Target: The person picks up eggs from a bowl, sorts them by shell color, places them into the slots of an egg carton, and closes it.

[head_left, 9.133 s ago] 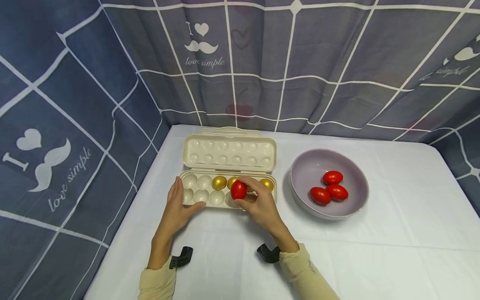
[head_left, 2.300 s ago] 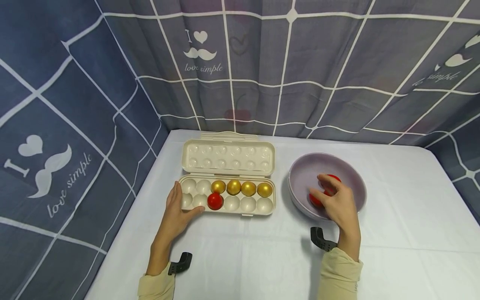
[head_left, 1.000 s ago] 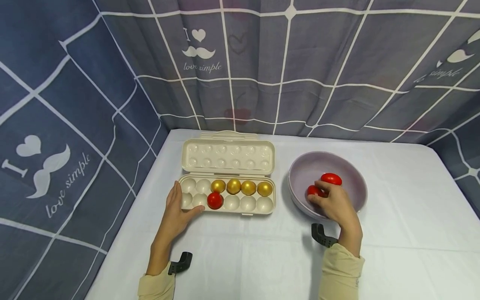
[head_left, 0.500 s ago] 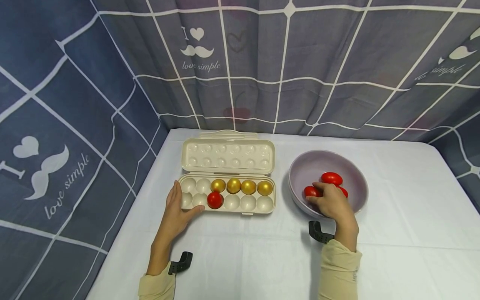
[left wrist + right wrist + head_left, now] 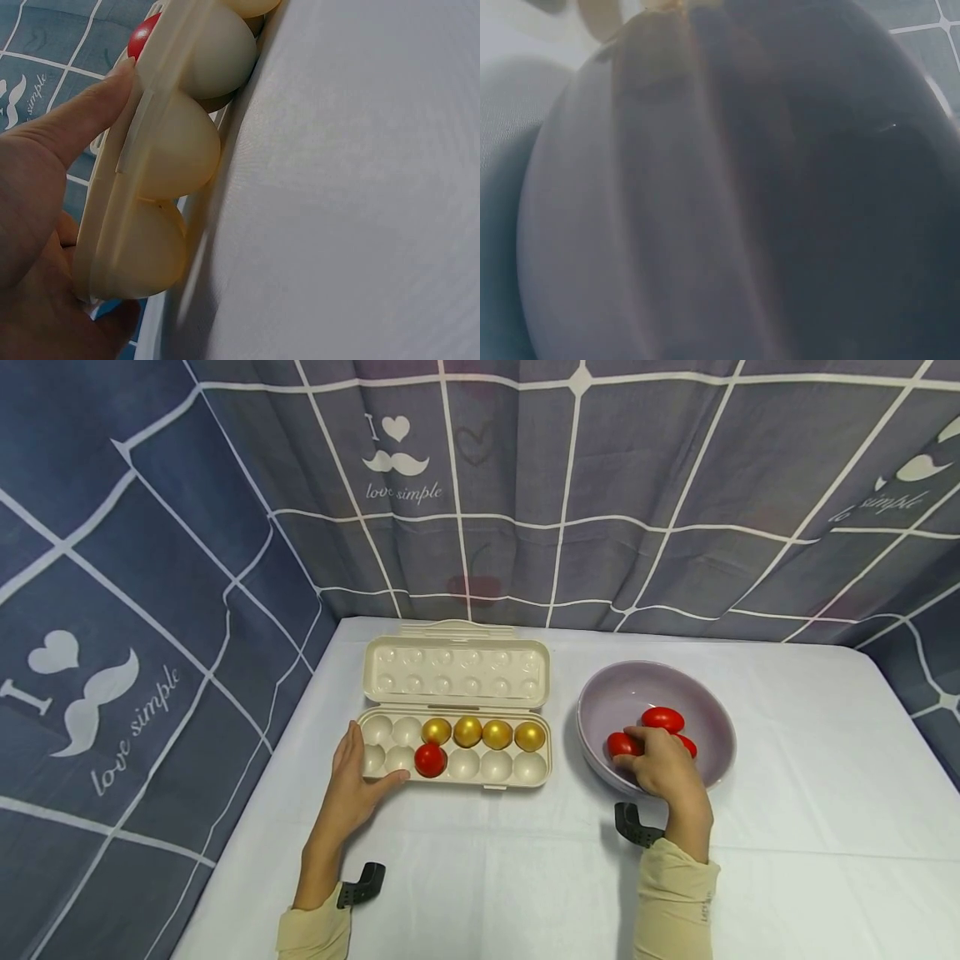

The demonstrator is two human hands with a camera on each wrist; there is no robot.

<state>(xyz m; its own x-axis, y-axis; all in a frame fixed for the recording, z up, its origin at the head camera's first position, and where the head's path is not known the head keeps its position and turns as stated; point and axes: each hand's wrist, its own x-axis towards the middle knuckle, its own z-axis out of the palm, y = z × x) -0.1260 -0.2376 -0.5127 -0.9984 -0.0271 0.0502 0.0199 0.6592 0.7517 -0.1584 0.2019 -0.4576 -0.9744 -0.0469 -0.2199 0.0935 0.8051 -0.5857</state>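
My left hand [image 5: 358, 785] holds the left end of an open cream egg carton [image 5: 513, 787], its thumb along the front rim. In the left wrist view the thumb presses the rim and fingers lie behind the carton's end. Several gold eggs [image 5: 467, 732] fill part of the back row. One red egg [image 5: 430, 761] sits in the front row. Inside a mauve bowl [image 5: 611, 693], my right hand [image 5: 666, 766] pinches a red egg [image 5: 624, 744] between thumb and fingers. Another red egg [image 5: 663, 719] lies behind the hand; a third [image 5: 686, 745] is partly hidden by it.
The carton's lid [image 5: 457, 672] lies folded back, toward the curtain [image 5: 510, 560]. A white cloth [image 5: 480, 868] covers the table. Bowl and carton stand side by side with a narrow gap. The right wrist view is mostly the blurred bowl wall [image 5: 577, 225].
Earlier my right hand held a red egg over the carton; one now sits in the front row. That hand has moved right into the bowl and taken another red egg. My left hand has stayed.
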